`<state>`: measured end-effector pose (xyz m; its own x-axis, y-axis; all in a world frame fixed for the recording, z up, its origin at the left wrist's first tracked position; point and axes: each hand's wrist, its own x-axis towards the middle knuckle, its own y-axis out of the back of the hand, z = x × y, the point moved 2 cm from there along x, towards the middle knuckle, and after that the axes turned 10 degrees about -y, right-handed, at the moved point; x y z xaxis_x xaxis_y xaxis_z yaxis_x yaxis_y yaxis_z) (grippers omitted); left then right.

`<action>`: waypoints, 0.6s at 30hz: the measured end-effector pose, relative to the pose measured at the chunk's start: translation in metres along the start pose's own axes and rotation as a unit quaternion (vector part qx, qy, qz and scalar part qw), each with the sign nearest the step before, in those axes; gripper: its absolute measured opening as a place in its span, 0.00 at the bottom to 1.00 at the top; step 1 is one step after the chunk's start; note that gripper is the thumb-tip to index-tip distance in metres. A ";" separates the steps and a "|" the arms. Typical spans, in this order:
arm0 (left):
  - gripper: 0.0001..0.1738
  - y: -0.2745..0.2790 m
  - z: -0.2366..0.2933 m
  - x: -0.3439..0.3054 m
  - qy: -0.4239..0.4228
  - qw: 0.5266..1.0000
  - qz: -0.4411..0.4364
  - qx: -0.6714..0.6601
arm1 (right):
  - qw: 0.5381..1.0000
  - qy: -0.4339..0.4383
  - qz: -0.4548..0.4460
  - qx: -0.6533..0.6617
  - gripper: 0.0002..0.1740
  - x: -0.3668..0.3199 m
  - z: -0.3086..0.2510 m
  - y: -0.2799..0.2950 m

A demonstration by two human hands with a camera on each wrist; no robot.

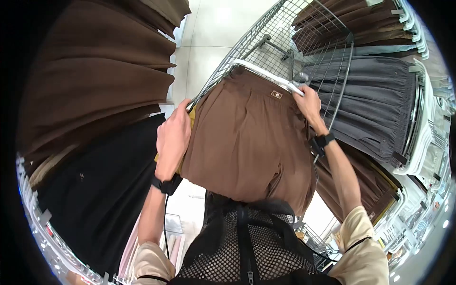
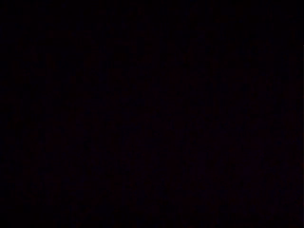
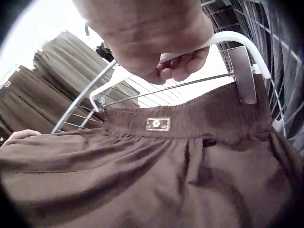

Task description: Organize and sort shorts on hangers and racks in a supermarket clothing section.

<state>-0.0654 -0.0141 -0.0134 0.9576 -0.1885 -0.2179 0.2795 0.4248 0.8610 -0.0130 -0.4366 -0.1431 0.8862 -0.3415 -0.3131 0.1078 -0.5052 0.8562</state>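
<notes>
I hold a brown garment [image 1: 247,137] with an elastic waistband and a small label, clipped to a white hanger [image 1: 266,76], over a wire cart [image 1: 285,33]. My right hand [image 1: 308,104] grips the hanger's right end. In the right wrist view its fingers [image 3: 183,64] curl round the white hanger [image 3: 237,40] above the garment [image 3: 152,175]. My left hand [image 1: 173,140] grips the garment's left edge by the cart's rim, with a bit of yellow cloth [image 1: 192,124] behind it. The left wrist view is black.
Brown garments [image 1: 109,61] hang on a rack at the upper left, with black ones [image 1: 104,190] below them. On the right, grey pleated garments [image 1: 375,104] and more brown ones [image 1: 351,19] hang on white hangers. A pale floor [image 1: 209,33] shows beyond the cart.
</notes>
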 end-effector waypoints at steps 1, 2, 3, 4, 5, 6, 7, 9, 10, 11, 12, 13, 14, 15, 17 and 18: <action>0.21 0.000 -0.001 0.000 -0.003 1.000 0.001 -0.001 | 0.999 0.022 0.027 -0.002 0.13 -0.019 -0.009 0.012; 0.21 0.002 -0.002 0.000 -0.007 1.000 0.004 0.000 | 0.997 0.045 0.055 -0.001 0.12 -0.037 -0.018 0.024; 0.21 0.003 -0.002 0.000 -0.007 1.000 -0.007 0.013 | 0.997 0.044 0.056 -0.002 0.11 -0.057 -0.028 0.037; 0.22 0.002 -0.004 -0.004 -0.014 1.000 0.013 -0.003 | 0.997 0.042 0.061 -0.002 0.10 -0.076 -0.039 0.053; 0.23 0.000 -0.006 -0.007 -0.024 0.999 0.032 -0.018 | 0.994 0.064 0.088 0.017 0.09 -0.096 -0.050 0.069; 0.24 -0.001 -0.006 -0.008 -0.036 0.998 0.047 -0.036 | 0.989 0.083 0.115 0.033 0.09 -0.115 -0.058 0.085; 0.30 0.004 -0.005 -0.009 -0.101 0.994 0.034 0.004 | 0.986 0.089 0.133 0.049 0.09 -0.133 -0.064 0.101; 0.34 0.008 0.009 -0.016 -0.113 0.991 0.062 -0.029 | 0.976 0.093 0.132 0.144 0.09 -0.166 -0.071 0.130; 0.36 0.012 0.017 -0.019 -0.119 0.989 0.075 -0.044 | 0.965 0.108 0.139 0.192 0.09 -0.182 -0.073 0.142; 0.41 0.016 0.026 -0.020 -0.119 0.988 0.051 -0.084 | 0.961 0.111 0.135 0.215 0.09 -0.198 -0.075 0.156; 0.43 0.021 0.036 -0.019 -0.136 0.979 0.058 -0.139 | 0.955 0.114 0.133 0.239 0.10 -0.215 -0.076 0.171; 0.45 0.026 0.045 -0.016 -0.154 0.967 0.064 -0.194 | 0.949 0.107 0.140 0.261 0.10 -0.234 -0.080 0.187; 0.47 0.031 0.053 -0.013 -0.173 0.950 0.067 -0.249 | 0.944 0.139 0.149 0.260 0.10 -0.251 -0.085 0.207; 0.49 0.028 0.058 -0.012 -0.213 0.934 0.065 -0.278 | 0.938 0.131 0.156 0.280 0.11 -0.269 -0.087 0.222; 0.52 0.021 0.069 -0.008 -0.290 0.894 0.051 -0.337 | 0.923 0.113 0.190 0.315 0.11 -0.306 -0.093 0.249; 0.48 0.033 0.086 -0.017 -0.321 0.869 -0.018 -0.375 | 0.914 0.103 0.215 0.330 0.11 -0.325 -0.097 0.260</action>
<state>-0.0783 -0.0727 0.0582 0.7782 -0.5666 0.2708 0.5055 0.8211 0.2651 -0.2291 -0.3799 0.2209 0.8565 -0.4981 0.1353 -0.5040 -0.7505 0.4275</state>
